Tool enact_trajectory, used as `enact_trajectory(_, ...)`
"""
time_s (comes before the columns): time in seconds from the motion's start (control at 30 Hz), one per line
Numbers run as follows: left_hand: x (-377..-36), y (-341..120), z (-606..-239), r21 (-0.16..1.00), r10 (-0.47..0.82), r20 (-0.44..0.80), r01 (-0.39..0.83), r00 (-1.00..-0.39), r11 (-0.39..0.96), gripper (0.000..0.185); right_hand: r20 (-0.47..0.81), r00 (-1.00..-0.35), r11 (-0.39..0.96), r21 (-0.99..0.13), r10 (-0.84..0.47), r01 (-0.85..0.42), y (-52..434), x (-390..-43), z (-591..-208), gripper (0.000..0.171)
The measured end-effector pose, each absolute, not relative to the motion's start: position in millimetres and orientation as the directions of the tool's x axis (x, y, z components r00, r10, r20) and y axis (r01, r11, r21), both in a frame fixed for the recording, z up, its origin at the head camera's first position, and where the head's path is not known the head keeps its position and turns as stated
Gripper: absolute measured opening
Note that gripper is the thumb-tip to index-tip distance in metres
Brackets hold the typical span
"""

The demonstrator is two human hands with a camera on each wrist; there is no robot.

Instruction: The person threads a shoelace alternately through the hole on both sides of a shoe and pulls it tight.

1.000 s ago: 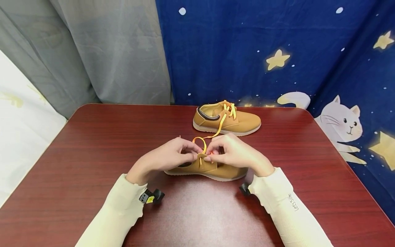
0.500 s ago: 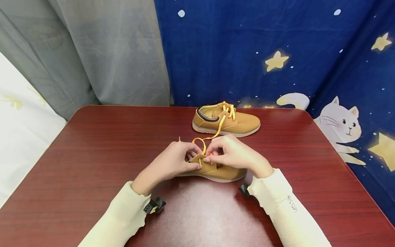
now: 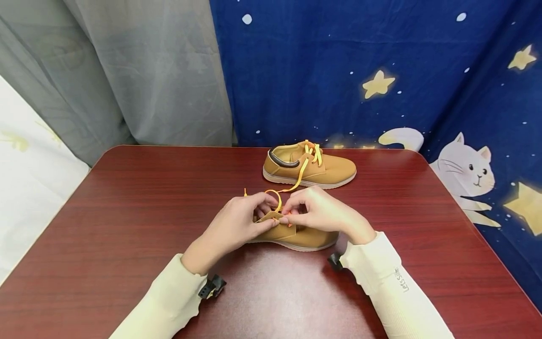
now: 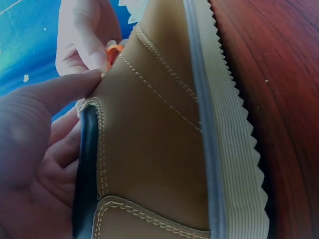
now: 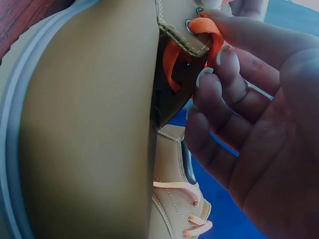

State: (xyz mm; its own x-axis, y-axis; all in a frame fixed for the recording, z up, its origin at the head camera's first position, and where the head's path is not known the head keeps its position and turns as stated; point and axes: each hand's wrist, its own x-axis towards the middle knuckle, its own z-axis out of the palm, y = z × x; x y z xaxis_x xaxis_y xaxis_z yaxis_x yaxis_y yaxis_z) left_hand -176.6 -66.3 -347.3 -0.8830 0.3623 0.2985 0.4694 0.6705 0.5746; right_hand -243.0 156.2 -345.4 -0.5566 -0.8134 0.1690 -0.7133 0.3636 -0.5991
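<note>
A tan lace-up shoe lies before me, toe to the right. My left hand holds its eyelet flap, thumb on the outer side and fingers on the opening side. In the left wrist view the thumb tip presses the upper close to the other hand. My right hand pinches the orange-yellow shoelace just outside an eyelet, as the right wrist view shows. A loop of lace stands up between both hands. The fingers hide part of the shoe's opening.
A second tan shoe stands behind, toe right, its lace threaded. One yellow lace end runs from it down the table toward the near shoe. The red-brown table ends at grey and blue curtains.
My left hand has shifted from the top of the flap to grip its side, the thumb moving onto the upper and then up toward the right fingertips. The right hand stays nearly still.
</note>
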Motion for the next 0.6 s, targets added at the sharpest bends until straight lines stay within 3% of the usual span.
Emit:
enact_trajectory(0.1, -176.4, -67.3, -350.1, 0.533, 0.370, 0.389, 0.534, -0.844, 0.656, 0.028, 0.161, -0.556, 0.365, -0.602, -0.816, -0.710, 155.9, -242.9, -345.6, 0.007)
enact_trajectory(0.3, -177.2, -70.9, -354.6, 0.327, 0.458, 0.546, 0.682, -0.702, 0.654, 0.012, 0.170, -0.546, 0.360, -0.587, -0.821, -0.725, 155.7, -243.0, -346.6, 0.005)
enact_trajectory(0.6, -178.2, -73.4, -349.0, 0.244, 0.538, 0.592, 0.770, -0.600, 0.590, 0.005, 0.180, -0.549, 0.357, -0.589, -0.817, -0.725, 155.8, -243.2, -347.0, 0.007)
